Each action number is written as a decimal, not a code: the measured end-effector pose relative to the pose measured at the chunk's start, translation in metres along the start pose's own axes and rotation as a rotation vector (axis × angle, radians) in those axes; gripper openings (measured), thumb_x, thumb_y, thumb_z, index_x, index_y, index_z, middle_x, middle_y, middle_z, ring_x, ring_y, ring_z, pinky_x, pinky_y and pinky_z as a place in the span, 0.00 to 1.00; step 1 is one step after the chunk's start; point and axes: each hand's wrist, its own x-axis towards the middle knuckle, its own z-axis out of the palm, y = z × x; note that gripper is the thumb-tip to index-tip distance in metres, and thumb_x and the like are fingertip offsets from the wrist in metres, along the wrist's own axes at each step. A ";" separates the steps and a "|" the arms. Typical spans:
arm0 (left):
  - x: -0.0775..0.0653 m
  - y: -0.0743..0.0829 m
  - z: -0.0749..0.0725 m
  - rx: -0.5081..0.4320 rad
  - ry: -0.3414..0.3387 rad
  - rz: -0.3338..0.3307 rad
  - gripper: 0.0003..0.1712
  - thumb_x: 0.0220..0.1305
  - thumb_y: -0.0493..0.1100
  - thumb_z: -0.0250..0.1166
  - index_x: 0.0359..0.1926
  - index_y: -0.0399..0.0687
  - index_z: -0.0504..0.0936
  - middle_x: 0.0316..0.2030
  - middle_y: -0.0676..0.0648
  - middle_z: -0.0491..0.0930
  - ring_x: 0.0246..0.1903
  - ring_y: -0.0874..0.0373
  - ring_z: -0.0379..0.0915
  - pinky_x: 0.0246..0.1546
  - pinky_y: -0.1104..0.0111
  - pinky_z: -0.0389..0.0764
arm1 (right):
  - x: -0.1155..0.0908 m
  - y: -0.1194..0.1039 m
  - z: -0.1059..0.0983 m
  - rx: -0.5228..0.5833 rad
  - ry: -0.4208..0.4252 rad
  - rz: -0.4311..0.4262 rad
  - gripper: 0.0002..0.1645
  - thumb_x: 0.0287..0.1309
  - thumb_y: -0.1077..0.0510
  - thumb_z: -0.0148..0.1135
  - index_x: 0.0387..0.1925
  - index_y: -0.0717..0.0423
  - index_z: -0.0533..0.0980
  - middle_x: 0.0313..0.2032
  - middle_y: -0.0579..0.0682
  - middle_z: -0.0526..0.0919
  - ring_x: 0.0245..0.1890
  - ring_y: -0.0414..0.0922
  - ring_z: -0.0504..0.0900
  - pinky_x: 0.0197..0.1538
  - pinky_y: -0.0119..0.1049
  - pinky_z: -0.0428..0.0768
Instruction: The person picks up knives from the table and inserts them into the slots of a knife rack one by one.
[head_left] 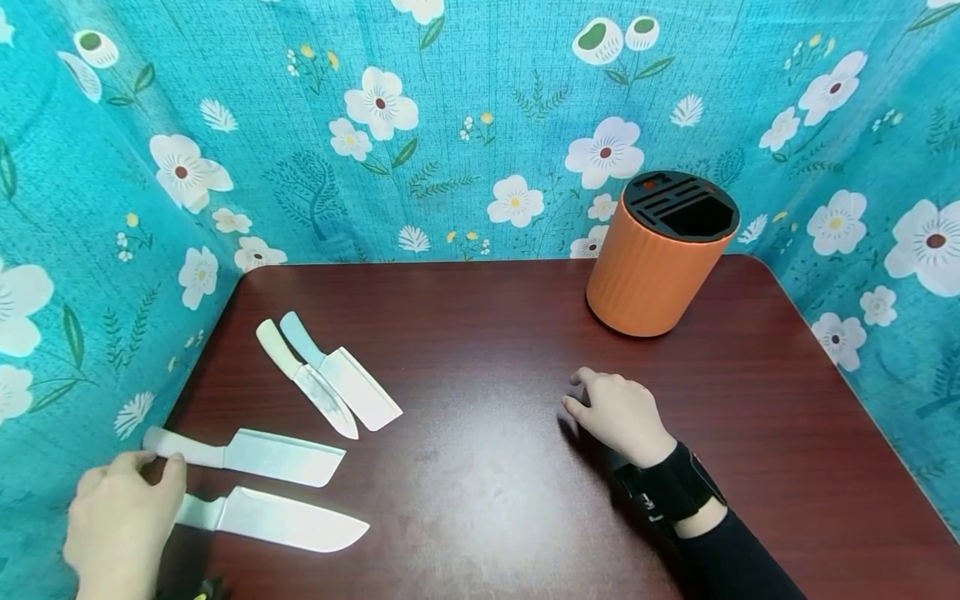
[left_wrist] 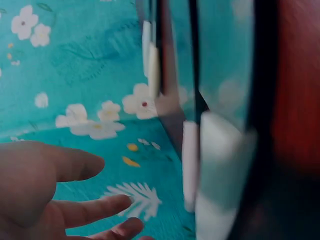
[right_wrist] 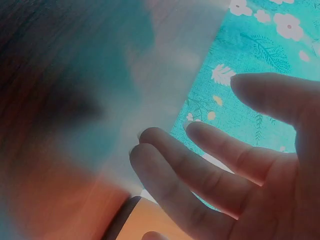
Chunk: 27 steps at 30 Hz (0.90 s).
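Observation:
My left hand is at the left table edge, thumb and index finger parted beside the pale pinkish handle of a cleaver. Nearer me lies a broad chef's knife with a pale green handle, partly hidden behind that hand. In the left wrist view, the fingers are spread with nothing between them, and the cleaver's handle stands apart to their right. Over the middle right of the table, my right hand hovers with loosely bent fingers, holding nothing.
Farther back, a small knife with a yellow-green handle lies against a blue-handled cleaver. An orange round knife block with a black slotted top stands at the back right. Flowered turquoise cloth surrounds the dark wooden table.

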 end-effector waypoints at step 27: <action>0.037 -0.040 0.019 0.110 -0.299 -0.165 0.48 0.74 0.62 0.40 0.67 0.18 0.40 0.59 0.14 0.54 0.62 0.19 0.57 0.65 0.36 0.68 | -0.002 0.005 0.005 0.077 0.080 -0.009 0.15 0.63 0.49 0.66 0.48 0.50 0.83 0.27 0.41 0.85 0.20 0.36 0.74 0.23 0.32 0.70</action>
